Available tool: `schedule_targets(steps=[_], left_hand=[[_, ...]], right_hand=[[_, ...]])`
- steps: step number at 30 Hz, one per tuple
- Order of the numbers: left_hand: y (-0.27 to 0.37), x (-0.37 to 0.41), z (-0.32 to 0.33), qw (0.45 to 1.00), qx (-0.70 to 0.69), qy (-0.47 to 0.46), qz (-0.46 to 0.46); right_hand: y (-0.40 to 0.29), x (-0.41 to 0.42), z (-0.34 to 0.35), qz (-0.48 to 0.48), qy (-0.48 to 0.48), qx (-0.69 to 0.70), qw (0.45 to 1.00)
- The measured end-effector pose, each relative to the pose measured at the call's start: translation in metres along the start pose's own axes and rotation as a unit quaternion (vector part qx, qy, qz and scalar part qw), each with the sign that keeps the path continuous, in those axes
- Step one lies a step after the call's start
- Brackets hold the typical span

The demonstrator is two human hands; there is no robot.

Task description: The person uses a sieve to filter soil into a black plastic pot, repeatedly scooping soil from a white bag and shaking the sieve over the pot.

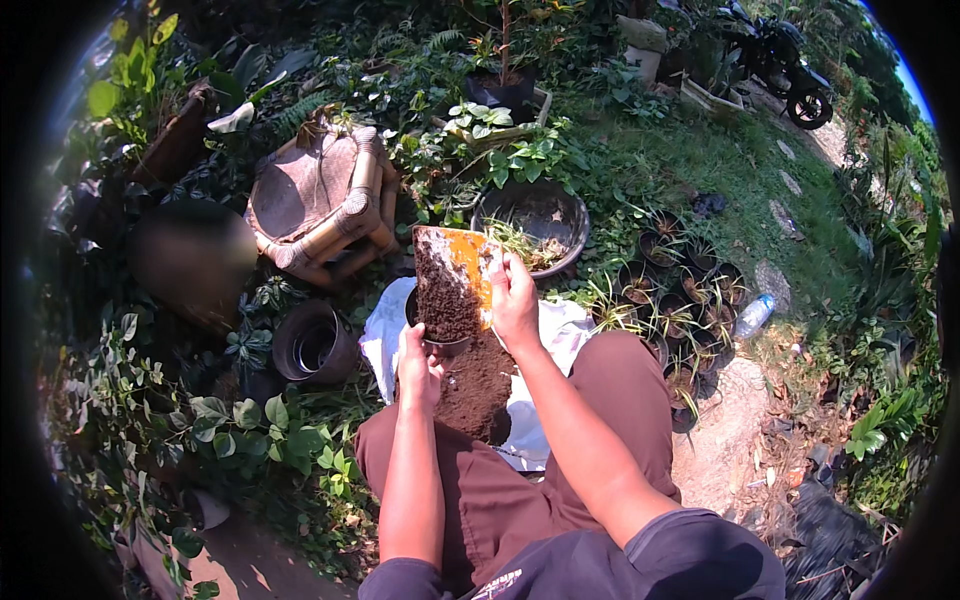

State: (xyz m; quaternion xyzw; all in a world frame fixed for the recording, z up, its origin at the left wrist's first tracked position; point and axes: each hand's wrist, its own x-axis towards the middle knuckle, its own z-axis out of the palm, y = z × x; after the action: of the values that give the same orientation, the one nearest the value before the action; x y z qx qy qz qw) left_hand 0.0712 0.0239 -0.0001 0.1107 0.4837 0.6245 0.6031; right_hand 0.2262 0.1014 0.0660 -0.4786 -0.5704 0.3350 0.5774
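Observation:
My right hand point(514, 300) grips the right edge of a flat orange-and-white sheet point(469, 259), tilted and loaded with dark soil point(442, 307). Below its lower left part is a small dark plant pot point(450, 347), held at its rim by my left hand point(418, 367). The sheet lies over the pot's mouth, so how full the pot is cannot be seen. Underneath, a heap of brown soil point(472, 397) rests on a white sack point(551, 330) before my knees.
A wide black basin point(581, 232) holding grassy cuttings lies beyond the sack. Several small potted plants point(671, 315) and a plastic bottle point(754, 316) are at right. A bamboo stool point(330, 247) and an empty dark pot point(341, 345) stand at left.

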Motion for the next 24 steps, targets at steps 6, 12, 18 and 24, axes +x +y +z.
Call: schedule_targets(steps=[6, 12, 18, 24], left_hand=[[-0.003, 0.000, -0.001, 1.000, 0.001, 0.010, 0.009], [0.005, -0.006, -0.005, 1.000, 0.004, 0.007, 0.018], [0.007, -0.006, -0.012, 0.999, 0.020, 0.016, 0.026], [0.016, -0.003, -0.028, 0.988, -0.074, 0.092, 0.098]], right_hand=[[-0.001, 0.002, -0.002, -0.024, 0.003, -0.043, 0.999], [-0.013, -0.006, 0.000, -0.079, -0.068, -0.017, 0.994], [-0.014, -0.011, 0.013, -0.120, -0.024, 0.004, 0.992], [-0.001, -0.004, 0.024, 0.023, 0.119, 0.129, 0.984]])
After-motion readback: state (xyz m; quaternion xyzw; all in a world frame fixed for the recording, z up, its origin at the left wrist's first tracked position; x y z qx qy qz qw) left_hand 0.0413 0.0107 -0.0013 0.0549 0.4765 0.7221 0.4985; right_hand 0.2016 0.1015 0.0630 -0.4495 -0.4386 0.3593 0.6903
